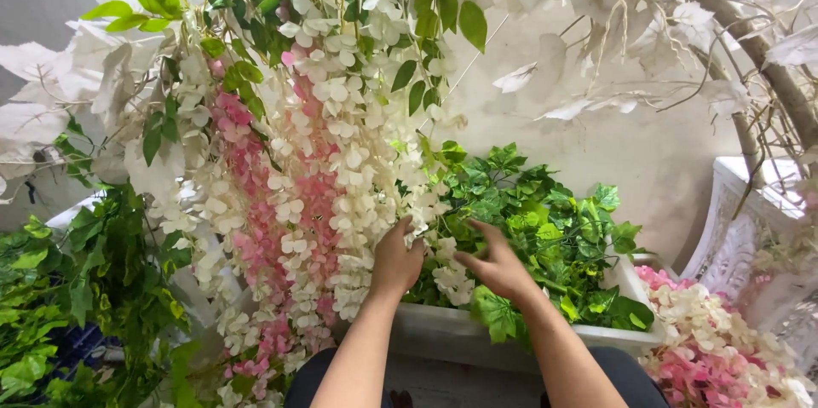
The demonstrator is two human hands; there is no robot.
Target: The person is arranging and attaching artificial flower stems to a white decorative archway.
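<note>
Hanging strands of white and pink artificial flowers (pixel 315 169) drape down in front of me. My left hand (pixel 395 260) reaches up into the lower white strands, fingers curled among the blossoms. My right hand (pixel 497 265) is spread over green artificial leaves (pixel 545 229) that fill a white rectangular planter box (pixel 452 331). Whether either hand actually grips a stem is hidden by the flowers and leaves.
More green foliage (pixel 77 306) hangs at the left. A pile of pink and white flowers (pixel 707 340) lies at the lower right beside an ornate white stand (pixel 741 229). White leafy branches (pixel 682 16) arch overhead against a pale wall.
</note>
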